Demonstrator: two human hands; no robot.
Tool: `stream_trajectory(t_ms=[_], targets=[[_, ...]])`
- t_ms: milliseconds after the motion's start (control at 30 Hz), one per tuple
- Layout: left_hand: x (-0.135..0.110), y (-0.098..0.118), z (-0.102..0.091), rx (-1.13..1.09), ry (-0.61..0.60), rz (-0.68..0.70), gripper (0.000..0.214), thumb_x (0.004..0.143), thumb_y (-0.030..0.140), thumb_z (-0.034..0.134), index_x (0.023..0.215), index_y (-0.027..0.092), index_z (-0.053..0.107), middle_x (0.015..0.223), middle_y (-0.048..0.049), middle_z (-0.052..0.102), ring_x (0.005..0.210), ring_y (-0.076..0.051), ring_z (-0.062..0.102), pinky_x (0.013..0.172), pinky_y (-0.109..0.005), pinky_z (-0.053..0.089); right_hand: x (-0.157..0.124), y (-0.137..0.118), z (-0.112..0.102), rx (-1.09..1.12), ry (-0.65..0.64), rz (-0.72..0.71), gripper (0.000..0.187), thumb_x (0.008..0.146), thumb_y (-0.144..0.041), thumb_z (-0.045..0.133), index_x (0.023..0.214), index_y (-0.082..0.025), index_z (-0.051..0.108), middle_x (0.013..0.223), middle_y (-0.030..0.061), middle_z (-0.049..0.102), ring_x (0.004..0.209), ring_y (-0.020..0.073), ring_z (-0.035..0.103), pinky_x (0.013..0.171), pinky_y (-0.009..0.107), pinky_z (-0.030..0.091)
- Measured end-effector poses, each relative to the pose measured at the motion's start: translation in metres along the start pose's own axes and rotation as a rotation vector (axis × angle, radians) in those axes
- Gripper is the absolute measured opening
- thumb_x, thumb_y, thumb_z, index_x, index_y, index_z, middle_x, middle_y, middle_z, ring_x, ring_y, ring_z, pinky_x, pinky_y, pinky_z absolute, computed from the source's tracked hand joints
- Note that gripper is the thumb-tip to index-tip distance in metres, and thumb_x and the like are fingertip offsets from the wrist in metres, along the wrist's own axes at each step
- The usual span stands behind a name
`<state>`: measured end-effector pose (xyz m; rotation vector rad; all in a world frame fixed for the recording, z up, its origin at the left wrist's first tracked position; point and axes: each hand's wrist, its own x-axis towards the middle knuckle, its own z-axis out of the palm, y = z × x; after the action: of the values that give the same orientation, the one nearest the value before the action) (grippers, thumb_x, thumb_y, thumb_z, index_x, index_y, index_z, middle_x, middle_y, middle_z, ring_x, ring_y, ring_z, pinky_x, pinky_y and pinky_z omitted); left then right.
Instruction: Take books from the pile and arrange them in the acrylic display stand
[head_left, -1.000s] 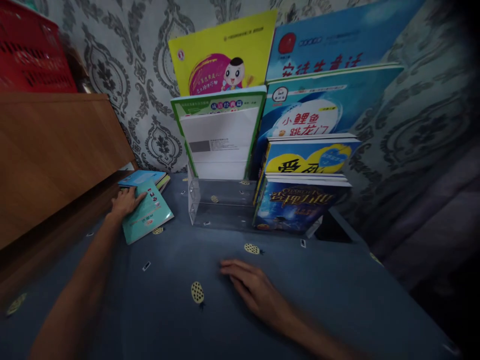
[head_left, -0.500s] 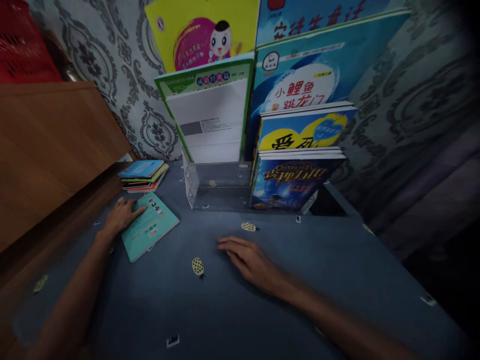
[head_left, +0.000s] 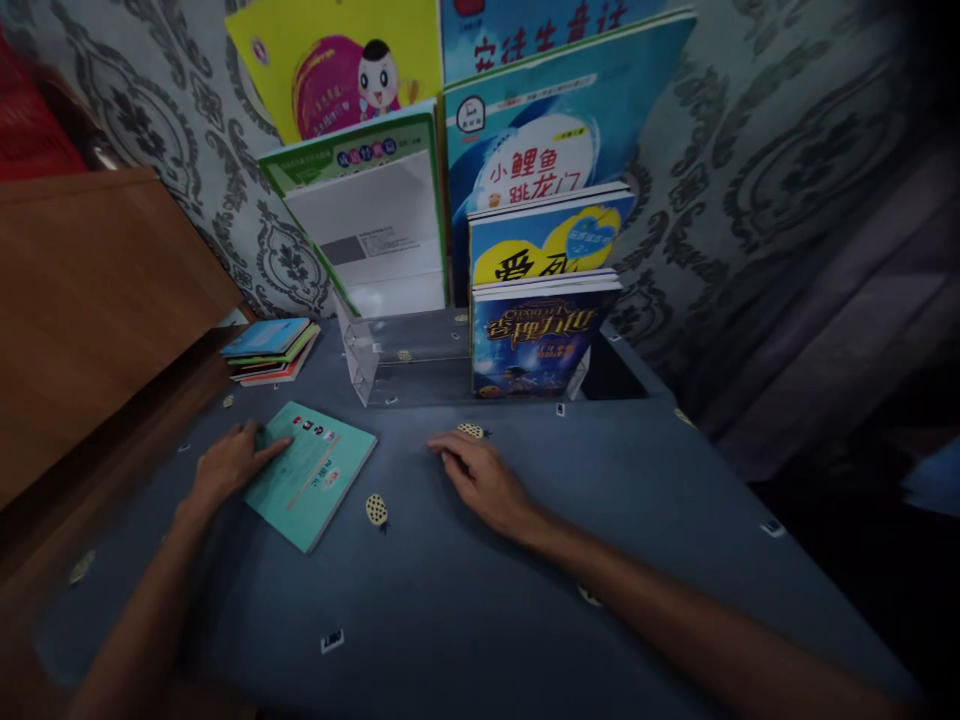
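Observation:
My left hand (head_left: 229, 465) lies on the left edge of a thin teal booklet (head_left: 315, 485) that lies flat on the blue cloth; its fingers rest on the cover. My right hand (head_left: 480, 480) lies flat on the cloth with fingers stretched out, holding nothing, a little in front of a clear acrylic book stand (head_left: 390, 350). The stand's left front slot is bare. A dark blue book (head_left: 536, 335) stands in the right front slot.
A small stack of thin booklets (head_left: 270, 350) lies behind the teal one, near the wall. Taller books (head_left: 525, 150) fill the stand's back tiers. A wooden panel (head_left: 90, 290) rises at the left. The table (head_left: 675, 520) drops off at the right.
My left hand has dragged the teal booklet off the stack and toward me across the cloth. My right hand has stayed flat on the cloth, now closer to the stand.

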<state>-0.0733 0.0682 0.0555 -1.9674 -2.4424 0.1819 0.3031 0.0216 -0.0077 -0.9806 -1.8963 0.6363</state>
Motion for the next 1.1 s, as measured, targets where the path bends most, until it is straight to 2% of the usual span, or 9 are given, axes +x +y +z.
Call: stream_trajectory(t_ms=[167, 300, 500, 667, 767, 900, 1000, 1100], targets=[[-0.015, 0.014, -0.007, -0.028, -0.062, 0.036, 0.069, 0.081, 0.079, 0.037, 0.106, 0.019, 0.06, 0.113, -0.0174, 0.071, 0.1, -0.036, 0.068, 0.07, -0.038, 0.047, 0.0, -0.002, -0.002, -0.011, 0.052, 0.0, 0.039, 0.094, -0.008, 0.044, 0.118, -0.022, 0.071, 0.113, 0.0086, 0.074, 0.108, 0.0211, 0.068, 0.097, 0.04, 0.054], [-0.03, 0.028, -0.008, -0.034, -0.12, 0.076, 0.064, 0.079, 0.081, 0.038, 0.094, 0.022, 0.056, 0.094, -0.0121, 0.072, 0.086, -0.032, 0.069, 0.061, -0.034, 0.041, -0.002, -0.001, -0.006, -0.028, 0.07, 0.014, 0.038, 0.094, -0.008, 0.043, 0.118, -0.02, 0.071, 0.112, 0.0098, 0.073, 0.109, 0.0216, 0.067, 0.098, 0.041, 0.053], [-0.051, 0.058, -0.001, -0.117, -0.098, 0.2, 0.052, 0.077, 0.077, 0.045, 0.076, 0.025, 0.047, 0.072, -0.0046, 0.066, 0.069, -0.025, 0.064, 0.06, -0.032, 0.037, -0.014, -0.003, -0.017, -0.138, 0.065, -0.041, 0.036, 0.097, -0.01, 0.044, 0.121, -0.021, 0.069, 0.121, 0.0106, 0.071, 0.117, 0.0243, 0.065, 0.103, 0.048, 0.05], [-0.071, 0.095, 0.005, -0.235, -0.099, 0.273, 0.044, 0.077, 0.068, 0.053, 0.073, 0.025, 0.046, 0.067, -0.0028, 0.064, 0.066, -0.023, 0.062, 0.061, -0.033, 0.038, -0.028, -0.02, -0.022, -0.252, -0.044, -0.18, 0.036, 0.098, -0.009, 0.045, 0.124, -0.019, 0.067, 0.129, 0.0137, 0.069, 0.122, 0.0264, 0.062, 0.103, 0.05, 0.051], [-0.085, 0.119, 0.008, -0.347, -0.123, 0.336, 0.039, 0.08, 0.063, 0.054, 0.072, 0.025, 0.046, 0.064, -0.0009, 0.062, 0.061, -0.021, 0.06, 0.059, -0.032, 0.038, -0.032, -0.034, -0.022, -0.287, -0.112, -0.216, 0.038, 0.096, -0.006, 0.045, 0.125, -0.018, 0.067, 0.133, 0.0143, 0.068, 0.125, 0.0264, 0.061, 0.104, 0.048, 0.051], [-0.105, 0.145, 0.012, -0.47, -0.171, 0.462, 0.03, 0.083, 0.055, 0.054, 0.076, 0.026, 0.047, 0.061, 0.0005, 0.06, 0.057, -0.019, 0.057, 0.057, -0.031, 0.038, -0.033, -0.045, -0.023, -0.335, -0.212, -0.149, 0.038, 0.096, -0.008, 0.046, 0.128, -0.018, 0.064, 0.14, 0.0136, 0.063, 0.13, 0.0262, 0.058, 0.11, 0.047, 0.048], [-0.115, 0.154, 0.015, -0.486, -0.186, 0.588, 0.023, 0.09, 0.047, 0.048, 0.081, 0.026, 0.051, 0.065, -0.0007, 0.063, 0.059, -0.019, 0.059, 0.057, -0.031, 0.039, -0.034, -0.045, -0.024, -0.346, -0.293, -0.078, 0.045, 0.092, -0.008, 0.048, 0.135, -0.014, 0.058, 0.143, 0.0162, 0.061, 0.135, 0.0269, 0.055, 0.111, 0.045, 0.047], [-0.117, 0.162, 0.015, -0.403, -0.072, 0.647, 0.023, 0.095, 0.039, 0.041, 0.085, 0.026, 0.057, 0.074, -0.0044, 0.068, 0.066, -0.022, 0.064, 0.059, -0.032, 0.04, -0.037, -0.039, -0.021, -0.347, -0.301, -0.037, 0.049, 0.093, -0.009, 0.047, 0.142, -0.012, 0.053, 0.149, 0.0177, 0.055, 0.142, 0.0265, 0.049, 0.117, 0.044, 0.042]])
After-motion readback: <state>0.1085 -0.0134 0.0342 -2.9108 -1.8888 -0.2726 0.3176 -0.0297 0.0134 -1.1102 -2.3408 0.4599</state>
